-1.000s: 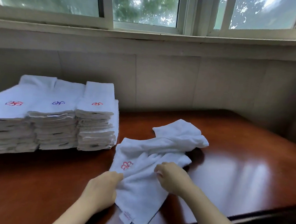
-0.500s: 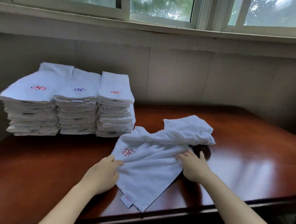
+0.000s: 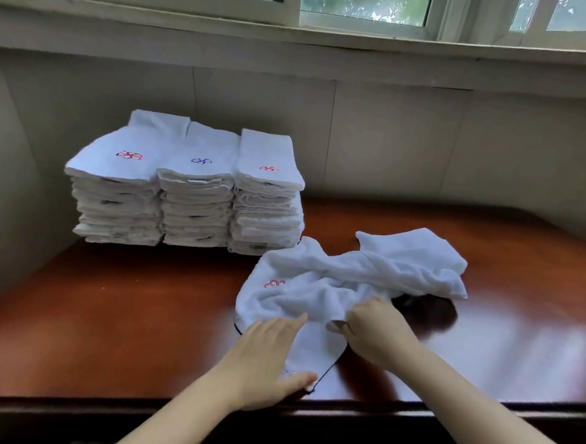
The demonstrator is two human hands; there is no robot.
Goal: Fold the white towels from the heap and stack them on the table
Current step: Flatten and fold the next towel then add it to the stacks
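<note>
A crumpled white towel point(image 3: 346, 283) with a red embroidered mark lies on the dark wooden table point(image 3: 125, 311), in front of me. My left hand point(image 3: 266, 357) lies flat on the towel's near corner, fingers straight and thumb spread. My right hand point(image 3: 377, 330) pinches a fold of the towel's near edge with curled fingers. Three stacks of folded white towels point(image 3: 190, 188) stand side by side at the back left of the table, each top towel bearing a red or blue mark.
The table's near edge point(image 3: 445, 406) runs just below my hands. A grey panelled wall point(image 3: 392, 142) stands behind the table, with a window sill point(image 3: 296, 40) above it. Bare glossy wood stretches to the right of the towel point(image 3: 517, 338).
My right hand moved left and closed on the towel's edge, bunching it. My left hand slid toward me to the near corner and flattened. The camera tilted down.
</note>
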